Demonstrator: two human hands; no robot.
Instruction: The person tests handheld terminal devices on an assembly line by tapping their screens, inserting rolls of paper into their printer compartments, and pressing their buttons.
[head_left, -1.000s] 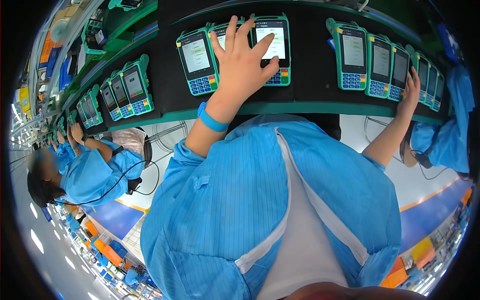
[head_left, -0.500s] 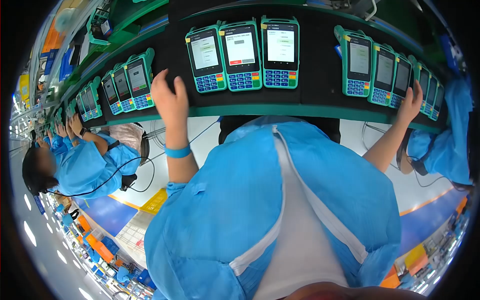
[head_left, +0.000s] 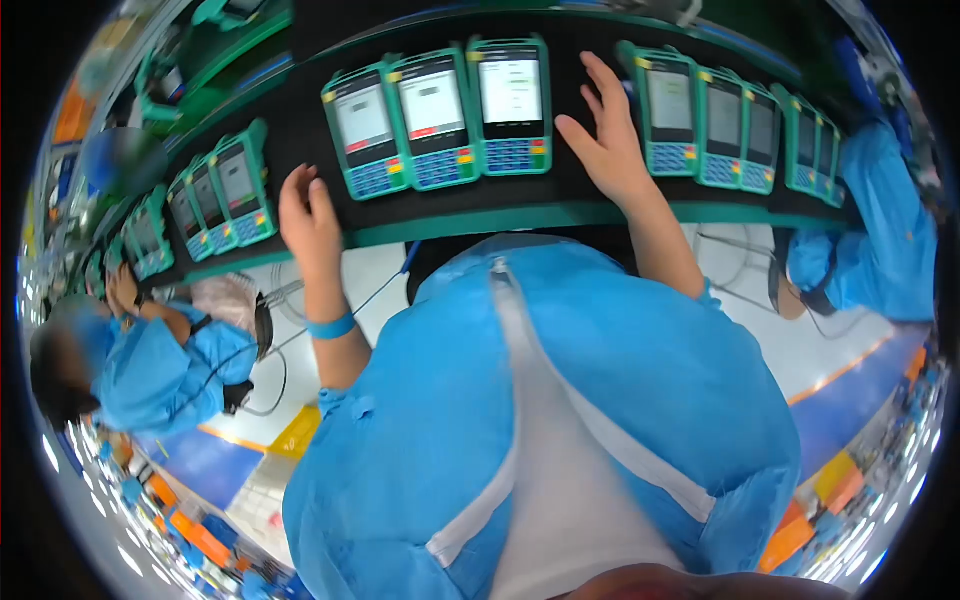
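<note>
Head camera: three payment terminals (head_left: 432, 115) lie side by side at upper centre. The left hand (head_left: 309, 222), loosely curled, and the right hand (head_left: 610, 145), fingers parted, grasp nothing; a careless leftward sweep of the latter could jostle the rightmost one or mis-tap its screen (head_left: 511, 92).

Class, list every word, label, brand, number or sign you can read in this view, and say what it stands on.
None can be read.
Middle screens: lines of print, too blurred.
Middle keypads: key markings, too small and blurred.
Left terminals: nothing legible.
Right terminals: nothing legible.
</note>
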